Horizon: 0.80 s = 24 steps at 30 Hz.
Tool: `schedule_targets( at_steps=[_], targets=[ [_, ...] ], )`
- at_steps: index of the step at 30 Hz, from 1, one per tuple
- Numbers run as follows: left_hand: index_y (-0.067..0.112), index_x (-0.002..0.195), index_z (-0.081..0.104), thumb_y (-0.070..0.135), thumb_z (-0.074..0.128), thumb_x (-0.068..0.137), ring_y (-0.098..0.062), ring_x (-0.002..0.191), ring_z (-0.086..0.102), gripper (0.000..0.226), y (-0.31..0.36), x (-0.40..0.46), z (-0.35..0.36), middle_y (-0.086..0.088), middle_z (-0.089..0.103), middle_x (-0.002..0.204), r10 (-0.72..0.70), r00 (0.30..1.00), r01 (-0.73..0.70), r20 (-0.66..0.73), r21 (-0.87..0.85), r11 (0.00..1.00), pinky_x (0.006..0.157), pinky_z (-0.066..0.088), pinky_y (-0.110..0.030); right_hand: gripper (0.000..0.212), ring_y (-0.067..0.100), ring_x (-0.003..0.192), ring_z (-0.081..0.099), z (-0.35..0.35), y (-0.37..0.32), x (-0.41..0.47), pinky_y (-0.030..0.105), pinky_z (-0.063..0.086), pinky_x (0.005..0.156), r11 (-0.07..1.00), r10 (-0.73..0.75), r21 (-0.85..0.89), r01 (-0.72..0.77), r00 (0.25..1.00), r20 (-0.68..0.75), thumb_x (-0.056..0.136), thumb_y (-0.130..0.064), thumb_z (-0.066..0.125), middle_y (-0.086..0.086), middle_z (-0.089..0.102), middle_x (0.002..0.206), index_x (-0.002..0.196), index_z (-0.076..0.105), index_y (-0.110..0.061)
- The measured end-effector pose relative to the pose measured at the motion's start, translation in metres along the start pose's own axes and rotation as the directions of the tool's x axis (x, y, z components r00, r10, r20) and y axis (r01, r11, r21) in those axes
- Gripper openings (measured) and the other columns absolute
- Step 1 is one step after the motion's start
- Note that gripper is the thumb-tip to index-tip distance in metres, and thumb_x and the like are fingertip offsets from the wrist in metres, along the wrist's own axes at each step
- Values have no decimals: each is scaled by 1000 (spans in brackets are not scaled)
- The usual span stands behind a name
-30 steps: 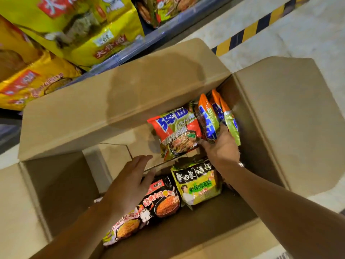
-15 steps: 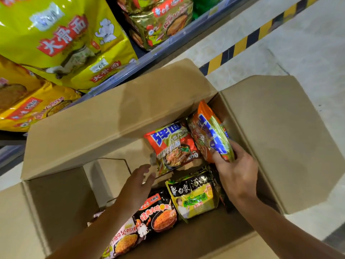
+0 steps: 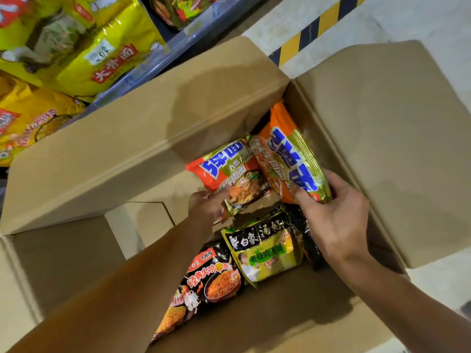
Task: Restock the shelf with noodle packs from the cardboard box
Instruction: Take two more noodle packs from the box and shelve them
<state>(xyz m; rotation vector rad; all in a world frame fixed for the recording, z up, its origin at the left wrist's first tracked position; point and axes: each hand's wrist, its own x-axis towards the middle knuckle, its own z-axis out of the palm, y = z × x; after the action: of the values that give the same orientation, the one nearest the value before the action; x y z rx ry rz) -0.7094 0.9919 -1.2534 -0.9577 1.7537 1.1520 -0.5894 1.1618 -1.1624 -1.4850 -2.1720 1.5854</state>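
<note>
An open cardboard box [image 3: 142, 149] sits on the floor below me with noodle packs inside. My right hand [image 3: 336, 215] grips an orange and gold noodle pack [image 3: 288, 151] by its lower edge, tilted up in the box's far right corner. My left hand [image 3: 206, 207] has its fingers on the lower left edge of a second orange pack [image 3: 229, 171] beside it. Nearer me lie a green and black pack [image 3: 265, 248] and a black pack with red lettering [image 3: 211, 278], partly under my left forearm.
The shelf edge [image 3: 178, 44] runs across the upper left, holding large yellow noodle bags [image 3: 84, 44] and more packs behind. The box's flaps [image 3: 397, 138] stand open to the right and back. A yellow and black floor stripe [image 3: 313, 26] lies beyond the box.
My right hand has pulled the orange and gold pack up from the corner stack. My left hand has moved forward from the box's middle to the second orange pack.
</note>
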Motion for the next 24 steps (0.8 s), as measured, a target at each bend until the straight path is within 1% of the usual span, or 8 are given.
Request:
schedule_targets(
  at_steps=[2, 5, 8, 12, 14, 16, 20, 24],
  targets=[
    [15, 100, 56, 30, 84, 77, -15, 69, 57, 39, -1, -4, 5, -4, 68, 97, 52, 998, -52, 26, 10, 999, 86, 54, -36, 46, -7, 87, 69, -2, 1, -3, 20, 58, 80, 1000, -26, -11, 26, 1000, 7, 82, -28, 80, -18, 74, 98, 126, 66, -28],
    [22, 94, 48, 28, 80, 83, -10, 76, 57, 34, -2, -14, 8, 1, 65, 97, 176, 984, -176, -1, 76, 982, 69, 46, -28, 41, -8, 84, 68, -9, -6, -9, 12, 55, 70, 999, -43, -13, 43, 999, 29, 83, -30, 78, -20, 73, 96, 122, 66, -31],
    [17, 104, 46, 31, 77, 85, -13, 78, 57, 39, 5, -34, 1, -2, 64, 100, 256, 966, -248, -38, 142, 958, 71, 45, -28, 36, -7, 82, 68, -15, -20, -17, 12, 54, 66, 999, -54, -2, 54, 998, 42, 86, -27, 77, -29, 71, 87, 117, 63, -38],
    [20, 96, 44, 26, 77, 86, -16, 79, 64, 34, 18, -77, -34, -2, 67, 98, 329, 942, -309, -71, 208, 928, 68, 51, -30, 37, -3, 81, 71, -25, -49, -36, 16, 56, 67, 997, -70, 23, 69, 997, 36, 85, -27, 78, -31, 71, 86, 114, 62, -42],
    [23, 95, 44, 23, 77, 86, -17, 80, 67, 33, 28, -104, -61, 0, 69, 98, 369, 927, -349, -73, 197, 916, 65, 53, -27, 38, -1, 81, 71, -31, -73, -50, 22, 58, 69, 997, -73, 25, 72, 996, 50, 84, -30, 78, -23, 73, 89, 120, 65, -34],
    [23, 98, 46, 24, 77, 85, -10, 74, 65, 33, 43, -140, -92, 6, 68, 93, 417, 904, -381, -99, 258, 888, 57, 49, -19, 43, -3, 80, 70, -41, -102, -67, 17, 57, 67, 996, -85, 5, 85, 994, 68, 84, -32, 78, -21, 73, 92, 125, 65, -29],
    [22, 98, 56, 16, 78, 82, -7, 81, 69, 28, 71, -233, -159, 7, 72, 92, 486, 870, -457, -79, 238, 857, 69, 51, -18, 33, -11, 75, 67, -75, -182, -109, 4, 49, 61, 994, -102, -23, 106, 985, 137, 83, -25, 79, -35, 69, 77, 109, 65, -38],
    [-2, 115, 58, -2, 74, 84, 2, 74, 67, 35, 108, -349, -220, -2, 68, 90, 532, 843, -503, -80, 235, 832, 70, 50, -12, 39, -3, 72, 69, -118, -279, -163, 23, 57, 68, 979, -161, -90, 181, 968, 191, 82, -34, 79, -17, 73, 84, 119, 70, -25]
  ],
)
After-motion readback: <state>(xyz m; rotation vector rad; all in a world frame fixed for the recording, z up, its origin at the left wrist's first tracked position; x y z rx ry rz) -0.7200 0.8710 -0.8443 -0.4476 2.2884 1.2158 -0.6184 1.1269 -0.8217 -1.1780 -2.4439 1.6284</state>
